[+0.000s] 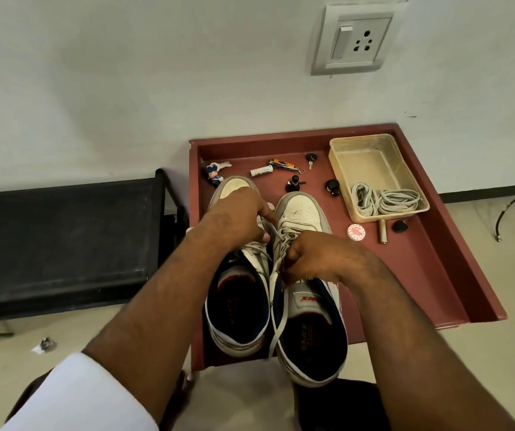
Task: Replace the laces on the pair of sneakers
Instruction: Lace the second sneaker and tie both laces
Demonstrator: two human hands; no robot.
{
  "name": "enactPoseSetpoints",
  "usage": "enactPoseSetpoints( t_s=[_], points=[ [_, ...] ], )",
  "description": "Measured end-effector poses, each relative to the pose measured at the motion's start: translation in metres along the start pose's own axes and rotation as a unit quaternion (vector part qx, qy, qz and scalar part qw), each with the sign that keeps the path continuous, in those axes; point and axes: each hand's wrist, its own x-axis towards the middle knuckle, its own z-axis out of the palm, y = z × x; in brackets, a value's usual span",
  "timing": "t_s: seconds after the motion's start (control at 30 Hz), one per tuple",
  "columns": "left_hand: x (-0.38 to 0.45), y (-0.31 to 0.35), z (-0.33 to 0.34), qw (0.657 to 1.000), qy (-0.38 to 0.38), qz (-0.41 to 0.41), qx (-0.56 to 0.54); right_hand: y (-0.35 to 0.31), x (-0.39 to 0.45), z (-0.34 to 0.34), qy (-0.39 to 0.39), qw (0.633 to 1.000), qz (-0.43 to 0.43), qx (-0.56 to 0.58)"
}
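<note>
Red tray (pixel 455 275), both hands pinching right sneaker's (pixel 306 293) lace (pixel 276 269)

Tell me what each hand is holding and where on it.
Both hands, left and right, pinch the lace of the right sneaker at the eyelets; the exact finger hold is hidden.

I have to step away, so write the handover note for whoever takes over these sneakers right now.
Left hand: grips the lace of the left sneaker.
Right hand: pinches the lace of the right sneaker.
Both sneakers stand side by side on the red tray, each with a lace in it.
Spare laces lie coiled in the plastic tub.
Done: neither shoe is unlaced.
Left: unlace both, thread the spares.
</note>
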Motion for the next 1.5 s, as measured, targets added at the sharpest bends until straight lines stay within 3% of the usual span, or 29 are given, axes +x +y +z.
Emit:
enactPoseSetpoints(
  t_s=[0.07,0.13,0.27,0.37,0.47,0.53,0.63,0.7,0.77,0.93,1.0,1.13,1.23,1.37,1.43,1.5],
  points=[
    [0.005,-0.002,0.004,1.000,0.004,0.009,-0.001,0.005,0.001,0.000,0.017,0.997,0.000,0.077],
    [0.005,-0.002,0.004,1.000,0.008,0.002,0.002,0.014,-0.002,-0.005,0.039,0.970,0.009,0.242],
    [0.004,0.002,-0.006,0.999,-0.027,-0.025,0.009,0.035,-0.021,-0.027,0.016,0.816,-0.021,0.578],
    [0.001,-0.002,-0.009,0.998,-0.015,-0.051,0.016,0.041,-0.030,-0.033,0.026,0.764,-0.043,0.643],
    [-0.002,-0.004,-0.012,0.998,0.049,-0.035,-0.024,0.038,-0.034,-0.035,0.030,0.779,-0.080,0.621],
    [-0.007,0.007,-0.014,0.983,0.081,0.010,-0.162,0.033,-0.034,-0.036,0.023,0.805,-0.095,0.586],
    [-0.019,0.033,-0.011,0.915,-0.024,0.050,-0.401,0.028,-0.034,-0.036,0.013,0.827,-0.105,0.551],
    [-0.021,0.035,-0.004,0.887,-0.083,0.068,-0.450,0.032,-0.035,-0.038,0.028,0.836,-0.096,0.540],
    [-0.019,0.027,-0.006,0.894,-0.073,0.064,-0.438,0.042,-0.038,-0.042,0.039,0.842,-0.085,0.531],
    [-0.013,-0.011,-0.022,0.963,0.050,-0.031,-0.264,0.076,-0.050,-0.055,0.098,0.832,-0.070,0.541],
    [-0.015,-0.009,-0.021,0.958,0.014,-0.029,-0.286,0.076,-0.050,-0.055,0.100,0.830,-0.086,0.541],
    [-0.022,0.032,-0.010,0.898,-0.103,0.067,-0.422,0.046,-0.038,-0.048,0.058,0.858,-0.112,0.498],
    [-0.023,0.034,-0.010,0.913,-0.098,0.082,-0.387,0.049,-0.037,-0.049,0.073,0.866,-0.099,0.485],
    [-0.021,-0.030,-0.047,0.937,0.046,-0.071,-0.338,0.085,-0.049,-0.058,0.128,0.858,-0.067,0.493],
    [-0.024,-0.064,-0.064,0.950,0.113,-0.165,-0.239,0.089,-0.051,-0.058,0.136,0.862,-0.058,0.484],
    [-0.028,-0.071,-0.066,0.969,0.110,-0.187,-0.116,0.077,-0.045,-0.054,0.120,0.877,-0.061,0.461]
  ],
)
